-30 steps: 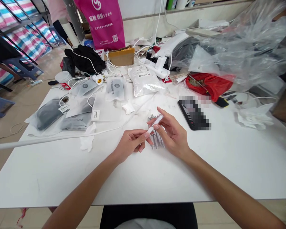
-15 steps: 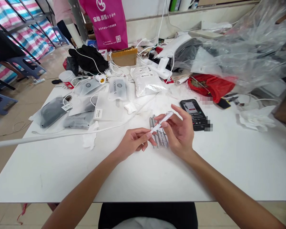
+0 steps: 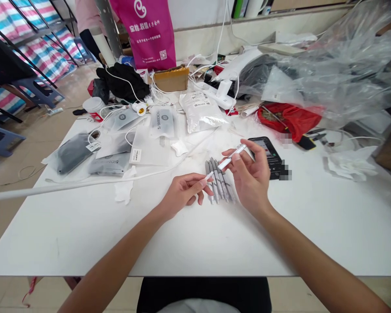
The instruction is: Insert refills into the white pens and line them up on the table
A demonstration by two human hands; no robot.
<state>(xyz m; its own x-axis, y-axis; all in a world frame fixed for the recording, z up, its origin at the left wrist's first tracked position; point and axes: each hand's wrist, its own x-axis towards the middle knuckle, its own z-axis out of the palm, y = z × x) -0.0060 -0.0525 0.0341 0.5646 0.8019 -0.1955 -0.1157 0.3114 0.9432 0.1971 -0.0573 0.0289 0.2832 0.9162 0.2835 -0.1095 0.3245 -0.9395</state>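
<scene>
Between the thumb and fingers of my right hand [image 3: 252,184] is a white and clear pen barrel [image 3: 227,162], slanting down to the left. My left hand [image 3: 182,193] pinches a short white pen piece [image 3: 209,176], which points up toward the barrel. A gap separates the two parts. Several silver-grey pens [image 3: 217,179] lie side by side on the white table [image 3: 189,243], just behind and between my hands. A black phone [image 3: 273,163] with a lit screen lies partly behind my right hand.
A white cable [image 3: 84,186] crosses the table's left side. Frosted pouches [image 3: 109,163] with dark contents lie beyond it. Farther back are a white parcel bag [image 3: 202,115], a cardboard box [image 3: 171,79], a red bag [image 3: 296,117] and clear plastic [image 3: 339,74].
The white pen has come apart into two pieces. My right hand has moved right with the barrel, while my left hand stays nearly in place with the short piece.
</scene>
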